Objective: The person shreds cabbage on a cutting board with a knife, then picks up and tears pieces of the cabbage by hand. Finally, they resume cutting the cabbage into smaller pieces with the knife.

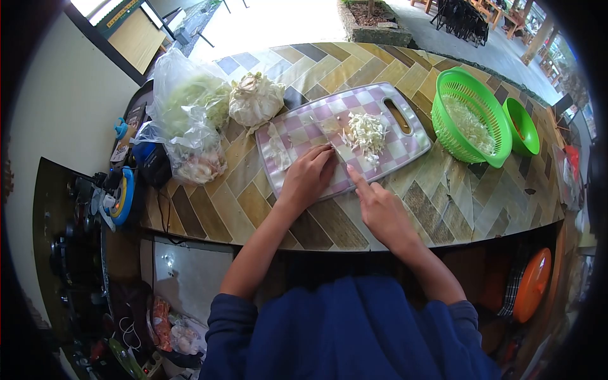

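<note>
A pink and white checked cutting board [288,130] lies on the tiled counter. My right hand [383,212] is closed around a knife [330,132], its index finger stretched along the blade's back; the handle is hidden in the palm. Just left of the blade, my left hand [308,177] presses on the board with curled fingers, which hide whatever is under them. Chopped white cabbage [367,134] is heaped right of the knife. A pale cabbage leaf piece [277,147] lies at the board's left side.
A cabbage head [255,99] stands behind the board's left corner, beside a clear plastic bag [190,101] of pale green vegetables. To the right are a green colander [443,123] holding shredded cabbage and a smaller green bowl [529,130]. An orange lid [532,285] shows below the counter.
</note>
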Action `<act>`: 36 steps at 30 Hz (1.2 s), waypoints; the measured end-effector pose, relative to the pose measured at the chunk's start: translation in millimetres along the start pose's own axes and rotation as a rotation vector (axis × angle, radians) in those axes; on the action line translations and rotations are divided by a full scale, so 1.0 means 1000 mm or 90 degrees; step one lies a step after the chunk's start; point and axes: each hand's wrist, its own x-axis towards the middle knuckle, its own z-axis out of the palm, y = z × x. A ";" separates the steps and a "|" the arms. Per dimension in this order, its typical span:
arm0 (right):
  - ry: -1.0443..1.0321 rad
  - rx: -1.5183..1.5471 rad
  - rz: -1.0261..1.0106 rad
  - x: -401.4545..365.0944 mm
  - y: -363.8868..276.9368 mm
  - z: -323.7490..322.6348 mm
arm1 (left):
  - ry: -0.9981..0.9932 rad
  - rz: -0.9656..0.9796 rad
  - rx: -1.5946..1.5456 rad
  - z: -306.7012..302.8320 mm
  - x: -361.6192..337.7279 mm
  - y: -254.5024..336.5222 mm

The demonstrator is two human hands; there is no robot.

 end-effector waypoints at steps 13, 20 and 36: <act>0.040 0.117 0.016 0.034 0.008 0.008 | -0.008 -0.040 -0.026 0.001 -0.001 0.000; 0.035 0.158 0.019 -0.002 -0.002 0.007 | 0.003 -0.008 -0.018 0.003 -0.003 -0.003; 0.009 -0.047 0.043 0.020 -0.013 0.024 | -0.041 -0.062 -0.031 -0.007 0.008 -0.005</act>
